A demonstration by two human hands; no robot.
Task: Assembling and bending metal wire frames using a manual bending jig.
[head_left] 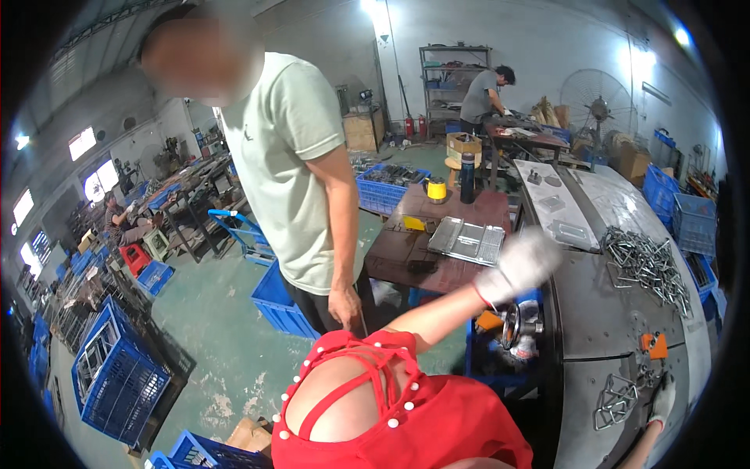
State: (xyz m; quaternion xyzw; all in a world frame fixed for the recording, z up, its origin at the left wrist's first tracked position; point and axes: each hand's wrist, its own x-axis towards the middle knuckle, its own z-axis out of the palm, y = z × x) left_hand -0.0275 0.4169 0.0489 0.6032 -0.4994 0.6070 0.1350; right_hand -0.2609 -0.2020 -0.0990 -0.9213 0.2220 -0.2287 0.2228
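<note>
My left hand (525,266), in a white glove with a red cuff, is raised between the dark red table and the grey metal worktable. Motion smears its fingers, so I cannot tell their pose or whether they hold anything. Behind it, a flat metal mesh tray (466,241) lies on the red table. At the lower right, my right hand (663,402), gloved too, rests on the worktable (590,322) with fingers stretched forward. Bent metal wire frames (616,402) lie to its left. Ahead of it sits an orange block (655,345) with small metal parts around it.
A pile of bent metal rods (647,266) covers the worktable's far right. A dark bottle (467,178) and a yellow-and-black round thing (436,189) stand on the red table. A person (285,156) stands close at left. Blue crates (125,375) sit on the floor.
</note>
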